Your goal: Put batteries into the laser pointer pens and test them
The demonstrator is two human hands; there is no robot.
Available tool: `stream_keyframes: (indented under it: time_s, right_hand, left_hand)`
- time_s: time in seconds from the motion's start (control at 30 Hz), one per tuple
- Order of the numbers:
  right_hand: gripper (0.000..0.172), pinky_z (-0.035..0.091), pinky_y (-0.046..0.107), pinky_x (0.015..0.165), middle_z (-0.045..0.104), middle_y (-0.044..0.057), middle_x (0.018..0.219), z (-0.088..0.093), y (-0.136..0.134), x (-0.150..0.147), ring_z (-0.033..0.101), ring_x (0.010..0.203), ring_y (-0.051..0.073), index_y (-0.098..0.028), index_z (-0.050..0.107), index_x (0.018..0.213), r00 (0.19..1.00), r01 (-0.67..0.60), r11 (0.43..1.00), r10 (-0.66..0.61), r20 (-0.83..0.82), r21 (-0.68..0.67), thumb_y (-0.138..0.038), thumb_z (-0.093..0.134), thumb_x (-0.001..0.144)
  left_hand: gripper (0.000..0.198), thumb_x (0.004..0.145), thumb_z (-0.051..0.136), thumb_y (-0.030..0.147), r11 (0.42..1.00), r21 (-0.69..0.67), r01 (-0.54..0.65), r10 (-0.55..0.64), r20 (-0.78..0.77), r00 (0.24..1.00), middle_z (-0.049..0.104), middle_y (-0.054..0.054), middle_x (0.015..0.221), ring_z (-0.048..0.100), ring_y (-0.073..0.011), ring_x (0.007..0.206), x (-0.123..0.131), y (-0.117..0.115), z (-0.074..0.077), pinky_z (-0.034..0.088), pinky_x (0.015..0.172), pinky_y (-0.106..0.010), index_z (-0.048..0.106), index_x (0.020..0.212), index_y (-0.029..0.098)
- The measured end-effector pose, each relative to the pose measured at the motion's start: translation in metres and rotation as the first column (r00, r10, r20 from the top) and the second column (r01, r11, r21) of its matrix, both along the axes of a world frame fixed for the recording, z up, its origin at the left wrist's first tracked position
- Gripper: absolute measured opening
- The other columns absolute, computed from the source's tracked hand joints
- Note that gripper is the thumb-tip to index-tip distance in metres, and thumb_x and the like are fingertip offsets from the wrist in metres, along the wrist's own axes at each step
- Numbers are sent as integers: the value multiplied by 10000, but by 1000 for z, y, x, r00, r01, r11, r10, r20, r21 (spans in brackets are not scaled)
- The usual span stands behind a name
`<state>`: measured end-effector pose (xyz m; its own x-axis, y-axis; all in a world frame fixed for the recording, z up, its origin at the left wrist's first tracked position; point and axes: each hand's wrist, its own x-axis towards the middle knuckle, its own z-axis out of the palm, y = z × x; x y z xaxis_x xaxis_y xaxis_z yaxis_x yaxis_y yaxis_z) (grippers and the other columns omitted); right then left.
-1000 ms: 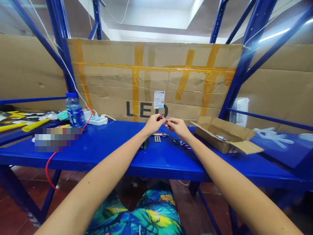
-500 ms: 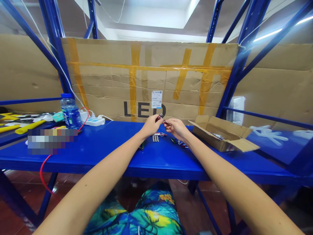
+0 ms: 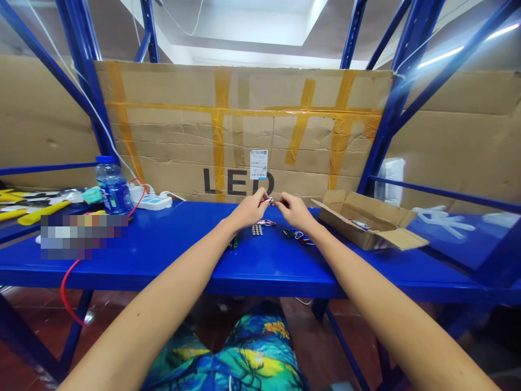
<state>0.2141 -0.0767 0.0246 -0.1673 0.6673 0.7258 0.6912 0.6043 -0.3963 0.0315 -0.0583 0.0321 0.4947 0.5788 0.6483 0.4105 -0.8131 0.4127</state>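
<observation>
Above the middle of the blue table, both hands are raised close together with fingertips almost meeting. My left hand (image 3: 253,207) is closed in a pinch around a small red-and-silver tube (image 3: 270,201), mostly covered by the fingers. Opposite it, my right hand (image 3: 293,209) pinches a small dark piece whose kind I cannot make out. Beneath the hands lies a block of several small silver button cells (image 3: 257,229), with red and silver tubes (image 3: 266,222) behind it. Coloured carabiner-like clips (image 3: 299,235) rest below my right hand. A green piece (image 3: 235,242) is partly hidden by my left forearm.
An open cardboard box (image 3: 368,220) with small metal parts stands to the right. At the left are a blue-capped bottle (image 3: 113,187), a white power strip (image 3: 154,202), a red cable (image 3: 64,288) and yellow-handled tools (image 3: 44,213). A large cardboard sheet (image 3: 179,141) closes off the back.
The red-and-silver tube has turned between my left fingers, its silver end now facing my right hand. My right fingers have curled downward. The view has shifted slightly.
</observation>
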Motion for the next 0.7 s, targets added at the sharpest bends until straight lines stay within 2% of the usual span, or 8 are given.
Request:
stream_keyframes:
  time_s: [0.17, 0.33, 0.4, 0.5, 0.6, 0.67, 0.7]
  right_hand:
    - [152, 351, 285, 643, 548, 26, 660, -1, -2, 2, 468, 640, 160, -202, 442, 691, 993, 2, 998, -10, 119, 66, -210, 468, 841]
    - [139, 374, 298, 673, 583, 60, 717, -1, -3, 2, 497, 686, 179, -202, 452, 701, 979, -56, 994, 37, 202, 90, -183, 458, 839]
    - [139, 383, 297, 674, 597, 53, 707, 0, -1, 3, 511, 688, 177, -200, 474, 700, 991, -25, 998, 16, 129, 64, -193, 479, 839]
    - [147, 404, 280, 638, 625, 37, 676, 2, 5, 6, 530, 640, 156, -192, 513, 700, 992, 2, 997, -11, -124, -71, -200, 495, 846]
    - [102, 418, 261, 565, 658, 36, 652, 4, 8, 7, 550, 559, 132, -177, 549, 734, 923, -147, 949, 30, -384, -279, -197, 535, 833]
    - [42, 436, 257, 560, 690, 47, 676, 5, 7, 7, 592, 577, 136, -158, 609, 818, 881, -279, 896, 95, -463, -346, -195, 600, 801]
    - [103, 450, 259, 580, 708, 55, 705, 6, 5, 6, 617, 615, 144, -150, 641, 873, 870, -335, 873, 141, -473, -354, -194, 632, 781]
  left_hand:
    - [77, 899, 475, 216, 998, 67, 10, -4, -89, 996, 629, -15, 752, 549, -159, 664, -1, -3, 1, 339, 603, -274, 551, 907, 204]
    - [88, 861, 520, 209, 992, 117, -37, 57, -170, 984, 642, -18, 721, 563, -170, 667, -3, -1, -1, 353, 612, -281, 608, 868, 206]
    - [92, 866, 537, 236, 994, 92, -57, 70, -138, 988, 658, -25, 741, 585, -179, 696, -3, 2, 0, 382, 635, -288, 623, 871, 206]
    - [97, 844, 609, 278, 998, -17, -55, 56, 53, 997, 687, -47, 828, 618, -190, 786, -4, 7, 3, 438, 705, -303, 634, 876, 191]
    - [102, 843, 620, 251, 970, -242, 36, 27, 254, 967, 687, -67, 812, 608, -159, 687, -4, 14, 6, 454, 647, -293, 606, 878, 156]
    - [98, 876, 582, 242, 919, -372, 131, 2, 337, 941, 683, -67, 769, 566, -122, 568, -4, 17, 6, 418, 553, -265, 562, 896, 148]
    - [107, 889, 571, 253, 898, -406, 171, -14, 363, 932, 681, -63, 750, 548, -109, 533, -4, 18, 6, 395, 524, -253, 539, 896, 151]
